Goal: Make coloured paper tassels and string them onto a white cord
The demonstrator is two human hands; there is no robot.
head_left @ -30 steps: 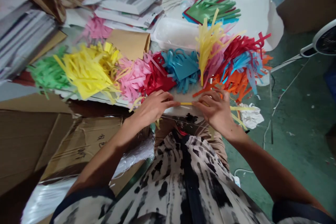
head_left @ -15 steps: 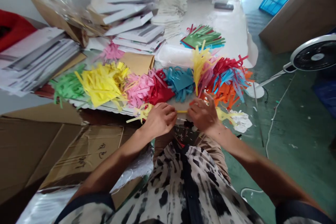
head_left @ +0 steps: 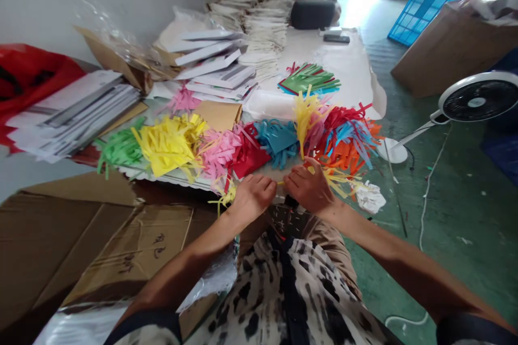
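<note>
Both the left hand [head_left: 254, 194] and right hand [head_left: 309, 187] are gripping a yellow paper strip [head_left: 280, 184] in their curled fingers [head_left: 266, 186].

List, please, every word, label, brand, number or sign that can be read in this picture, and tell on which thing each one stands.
No text can be read with certainty.
Cardboard box: black handwritten marks, too blurred to read.
Stacked printed sheets at left: print too small and blurred to read.
Fan: no legible mark on its pale hub.
</note>
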